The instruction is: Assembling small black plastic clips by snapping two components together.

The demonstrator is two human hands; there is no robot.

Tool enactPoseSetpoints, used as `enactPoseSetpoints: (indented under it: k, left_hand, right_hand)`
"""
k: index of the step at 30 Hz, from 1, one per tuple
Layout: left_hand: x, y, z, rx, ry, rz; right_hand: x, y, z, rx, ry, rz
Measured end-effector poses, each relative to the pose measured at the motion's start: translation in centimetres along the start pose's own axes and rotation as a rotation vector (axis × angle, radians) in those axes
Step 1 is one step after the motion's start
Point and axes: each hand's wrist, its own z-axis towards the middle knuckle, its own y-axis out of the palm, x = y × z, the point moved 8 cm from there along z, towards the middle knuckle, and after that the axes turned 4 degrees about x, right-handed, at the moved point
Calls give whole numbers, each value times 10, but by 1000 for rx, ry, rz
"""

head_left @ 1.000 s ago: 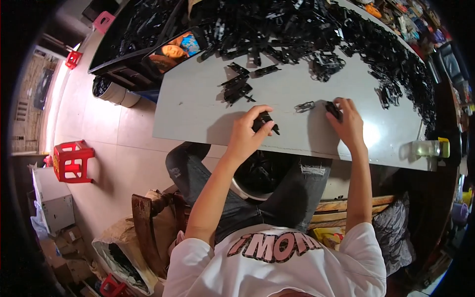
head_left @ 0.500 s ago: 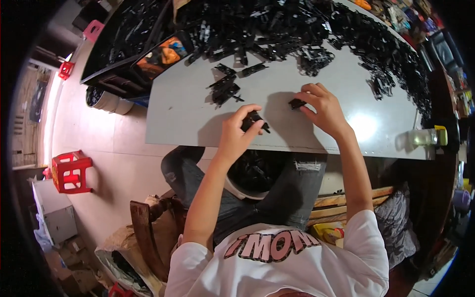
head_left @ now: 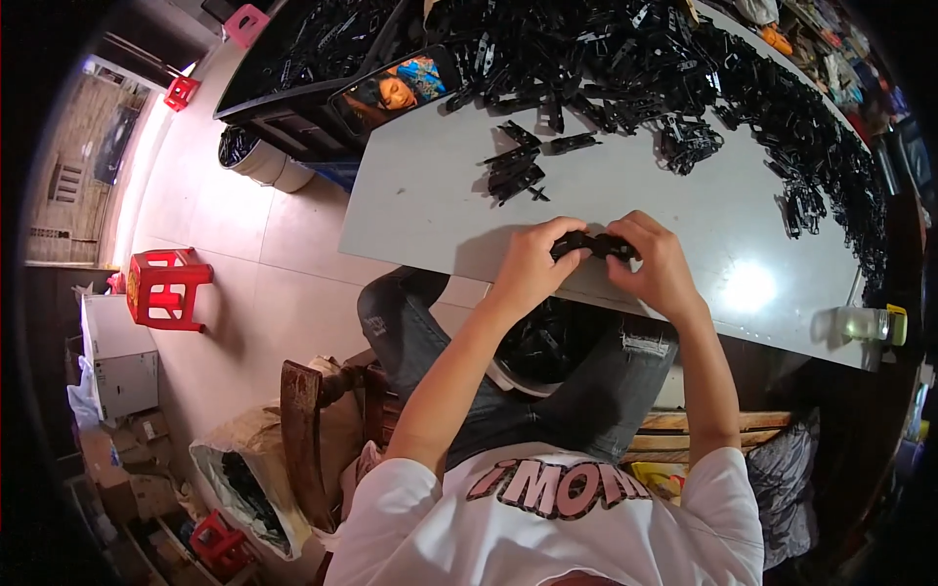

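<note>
Pinching black parts [head_left: 589, 243] in head view, with left hand [head_left: 533, 258] and right hand [head_left: 659, 266] close together over the near side of the bench [head_left: 415, 200]. Probably light and stiff, a little slippery, perhaps fragile where thin; best to take hold by the outer ends.

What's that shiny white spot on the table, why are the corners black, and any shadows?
Head view: light glares off the table, right of the right hand, its source unseen; head view: the fisheye lens probably leaves corners dark; head view: a shadow lies left of the left hand.
</note>
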Motion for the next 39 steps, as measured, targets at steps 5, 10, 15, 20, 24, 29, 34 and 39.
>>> enactPoseSetpoints:
  k: [5,10,15,20,24,29,34,39]
  left_hand:
    - [5,-1,2,-44,-47,-6]
    - [2,2,2,-61,-60,11]
    - [4,0,1,-7,0,2]
    - [-2,1,1,11,-16,-7]
    - [-9,-2,-2,-27,-118,-179]
    - [-1,-4,-6,-97,-119,-291]
    - [0,2,-8,-160,-126,-370]
    - [-5,-17,-8,23,-87,-285]
  right_hand:
    - [0,7,0,-38,-17,-68]
    - [-8,7,-1,-34,-62,-138]
    - [-24,17,-3,-3,-126,-261]
    - [-29,18,-9,62,-166,-281]
    - [-6,9,-10,46,93,31]
    - [32,34,-25,-184,423,577]
    - [31,40,-31,-153,451,681]
    - [34,35,-21,-177,464,751]
